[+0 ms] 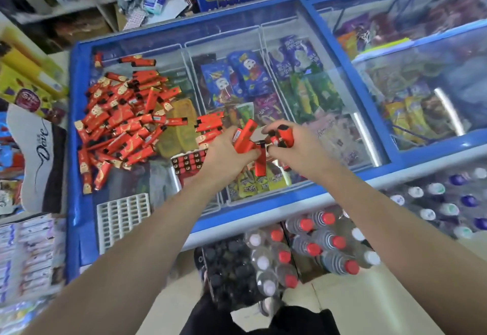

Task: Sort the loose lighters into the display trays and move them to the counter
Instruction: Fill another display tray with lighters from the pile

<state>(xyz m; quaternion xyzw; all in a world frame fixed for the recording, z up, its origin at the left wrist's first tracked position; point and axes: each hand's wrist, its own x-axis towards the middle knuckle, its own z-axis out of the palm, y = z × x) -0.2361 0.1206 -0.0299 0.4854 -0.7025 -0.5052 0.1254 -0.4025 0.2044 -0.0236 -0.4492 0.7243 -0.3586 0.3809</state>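
**Lighters gathered in both hands above the freezer lid**

Head view. Heaped loose across the left part of the blue-framed glass freezer lid [297, 200]: a pile of slim red rectangular lighters [123, 124], spread flat, probably for easy picking. Just below the pile, a partly filled display tray of dark lighter tops [188, 162], half hidden behind the left wrist. Nearer the lid's front edge, an empty white plastic grid tray [123, 217], well apart from the hands and apparently waiting its turn.

Left hand [226, 154] curled round a small bundle of red lighters [243, 138], ends fanned upward, one hanging down between the hands. Right hand [283, 141] closed on a few more red lighters [284, 135], fingers wrapped over, thumb beneath. Held close together over the lid's middle, seemingly to align the sticks before slotting into the tray. Both forearms stretched forward and converging, wrists level. Counter not identifiable here.
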